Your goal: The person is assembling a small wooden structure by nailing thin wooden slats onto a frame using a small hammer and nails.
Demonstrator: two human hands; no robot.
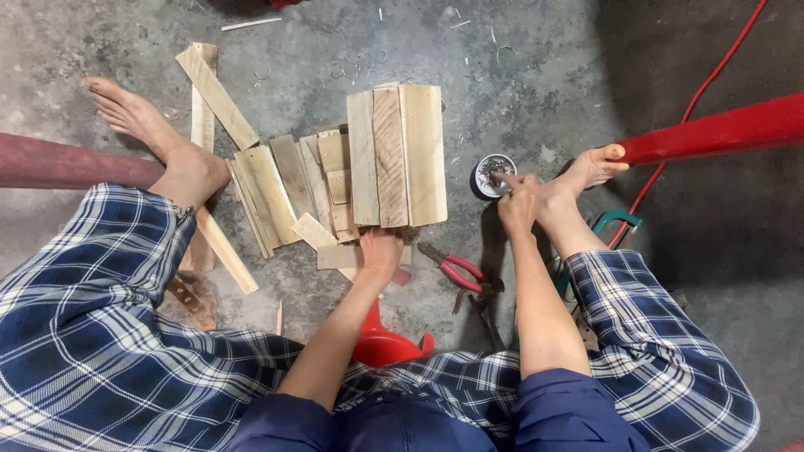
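Observation:
A panel of three joined wooden slats (396,155) lies on the concrete floor in front of me. My left hand (381,249) rests at its near edge, fingers curled against the wood. My right hand (517,199) reaches into a small round tin (488,174) of small metal pieces, fingertips dipped inside. Red-handled pliers (456,269) lie on the floor between my two arms.
Several loose wood strips (276,188) are heaped left of the panel, with a long one (216,95) behind. My bare feet rest against red bars (720,130) at both sides. A red cable (703,84) runs at right. A red plastic stool (385,343) sits under me.

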